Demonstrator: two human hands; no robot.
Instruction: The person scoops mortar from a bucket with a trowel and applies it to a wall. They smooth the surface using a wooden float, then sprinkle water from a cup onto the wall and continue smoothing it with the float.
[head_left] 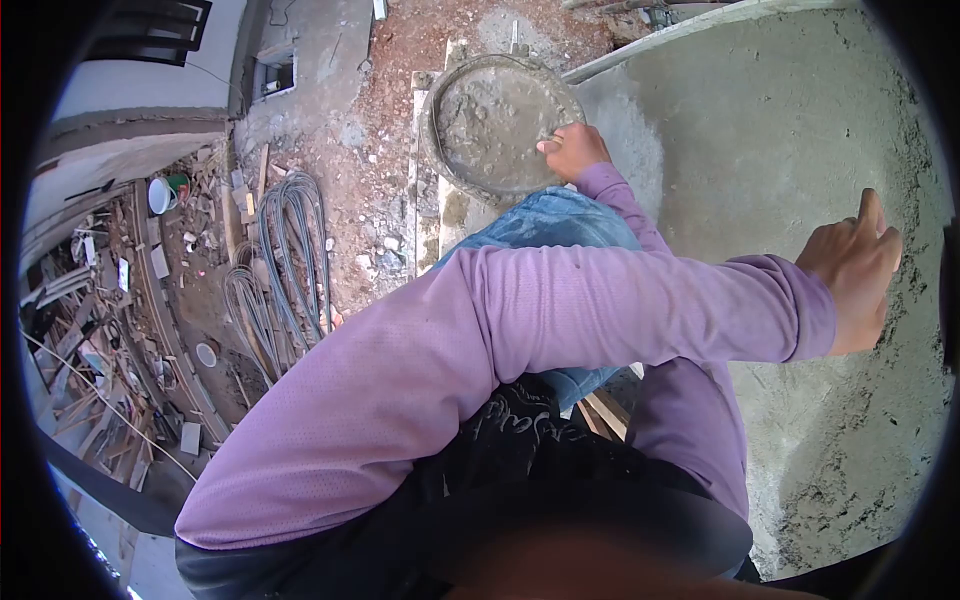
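Observation:
My right hand point(577, 152) is closed at the right rim of a round basin point(432, 130) full of wet grey mortar point(490, 120). A small light-coloured handle end point(556, 139) shows at its fingers; the rest of that tool is hidden. Crossing over my right arm, my left arm reaches to the right. My left hand point(855, 270) is against or just over a grey cement surface point(740, 140), with one finger stretched out and the others bent. Nothing shows in it. Rough fresh mortar point(905, 290) covers the surface beside this hand.
The basin rests on boards point(428, 215). My jeans-clad knee point(560, 220) is just below it. To the left lie coiled cables point(295, 250), a white bucket point(160, 195), and scattered wood scraps point(110, 400). A pale curved edge point(690, 32) borders the cement surface.

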